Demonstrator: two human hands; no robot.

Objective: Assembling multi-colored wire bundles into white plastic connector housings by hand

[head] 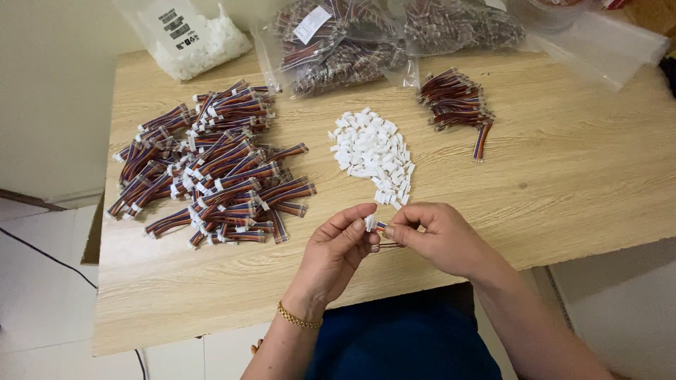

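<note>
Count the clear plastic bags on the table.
4, all along the far edge: bag of white connectors far left, two bags of wire harnesses centre, empty-looking bag far right. More may lie out of frame.

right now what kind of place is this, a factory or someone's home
Probably a home piecework spot: one wooden table on tiled floor, heaps of wire leads, loose white connectors and sealed bags of leads.

A small piecework assembly station, probably set up at home, is suggested. A light wooden table [563, 183] is heaped with ribbon-cable pieces [211, 169], white plastic connectors [373, 151] and bagged stock [338, 42]. Pale floor tiles [42, 281] are seen beside it.
</note>
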